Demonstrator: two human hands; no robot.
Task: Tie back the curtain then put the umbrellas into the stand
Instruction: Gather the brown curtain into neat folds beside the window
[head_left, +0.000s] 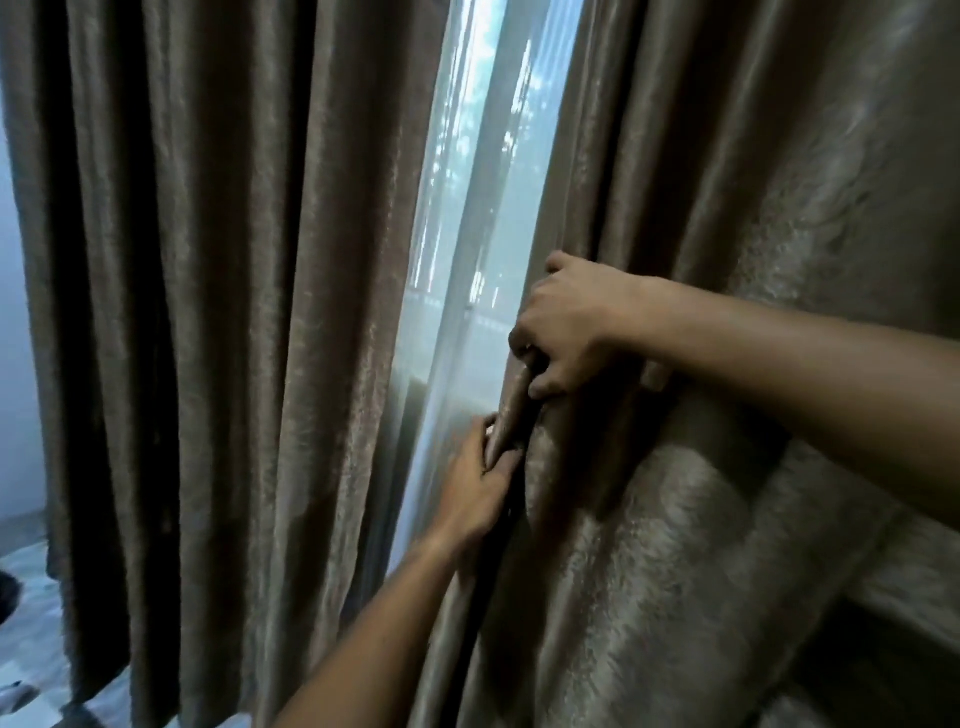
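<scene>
Gripping the right curtain (727, 364) edge, left hand (480, 488) below right hand (563, 327), beside the sheer-covered gap (457, 260).

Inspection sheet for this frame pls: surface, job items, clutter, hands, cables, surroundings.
surface: floor, pale, only a lower-left strip shows.
job's things: right curtain panel, not tied back; umbrellas and stand not in view.
clutter: dark object at left edge, unidentifiable.
grippers: left hand and right hand both grip the panel's inner edge, right above left.
cables: nothing seen.
surroundings: left curtain panel hanging loose; sheer curtain, backlit, in the gap between panels.
</scene>
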